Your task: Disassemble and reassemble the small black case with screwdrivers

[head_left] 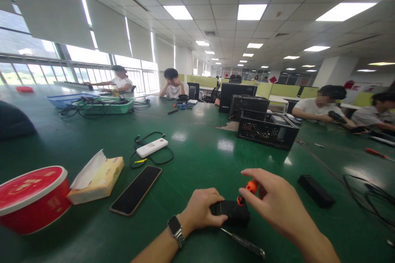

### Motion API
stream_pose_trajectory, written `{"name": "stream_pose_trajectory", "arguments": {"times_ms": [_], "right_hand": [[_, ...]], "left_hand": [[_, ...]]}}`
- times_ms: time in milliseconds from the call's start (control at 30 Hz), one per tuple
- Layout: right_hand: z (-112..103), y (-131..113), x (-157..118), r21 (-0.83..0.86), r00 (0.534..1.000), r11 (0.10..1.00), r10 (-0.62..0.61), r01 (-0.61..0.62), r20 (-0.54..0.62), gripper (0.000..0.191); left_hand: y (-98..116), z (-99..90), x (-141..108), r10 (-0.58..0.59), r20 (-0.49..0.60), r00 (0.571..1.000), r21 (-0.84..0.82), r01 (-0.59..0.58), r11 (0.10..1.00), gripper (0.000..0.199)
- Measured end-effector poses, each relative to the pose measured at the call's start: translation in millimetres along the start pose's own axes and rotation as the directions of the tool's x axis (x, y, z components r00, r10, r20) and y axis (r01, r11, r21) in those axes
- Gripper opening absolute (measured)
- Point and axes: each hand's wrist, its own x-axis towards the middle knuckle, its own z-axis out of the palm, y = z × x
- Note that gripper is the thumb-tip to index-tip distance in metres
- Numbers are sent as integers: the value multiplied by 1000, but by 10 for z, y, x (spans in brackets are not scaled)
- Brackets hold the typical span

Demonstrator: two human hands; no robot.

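Note:
On the green table, my left hand [205,209], a watch on its wrist, is closed round the left end of a black block-shaped device [237,213]. My right hand [268,193] has its thumb and fingers at an orange-and-black screwdriver [251,187], which stands tilted over the top of the device. The screwdriver's tip is too small to make out. A second screwdriver with a dark, clear handle [247,244] lies just in front of the device, its shaft pointing toward my left hand.
A phone [136,190], tissue pack [101,176], red tub [33,197] and white power bank [152,148] lie left. A black block [316,191] and cables [370,197] are right. Open computer cases [267,129] and baskets [108,107] stand farther back; several people sit around.

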Motion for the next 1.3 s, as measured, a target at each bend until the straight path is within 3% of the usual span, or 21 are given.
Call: {"name": "stream_pose_trajectory", "arguments": {"times_ms": [100,300,500,700,967,1167,1300], "right_hand": [[-1,5,-4,-17,1000,1000,20,-20,-1,24],[-11,-8,-9,36,998,998,-58,58,-9,29],[-22,-65,-20,10,999,1000,26,-26,-27,23],[-13,-14,-3,20,999,999,-42,43,-33,26],[7,-15,41,-34,999,998,46,-47,-14,24],[13,2,6,-27,997,999,-42,40,-67,27],[-4,-27,1,-55,996,998,28,-33,-81,22]], "left_hand": [[-9,7,-8,-6,-2,1000,2,6,1000,34],[-6,-6,-2,-3,-4,1000,-14,3,1000,33],[-1,-5,-3,6,-11,1000,-9,-6,1000,34],[5,-7,-2,-5,2,1000,-13,5,1000,33],[-16,5,3,-1,1,1000,20,1,1000,32],[-2,-19,13,5,28,1000,29,-6,1000,32],[-2,-29,14,4,35,999,39,-5,999,33]]}}
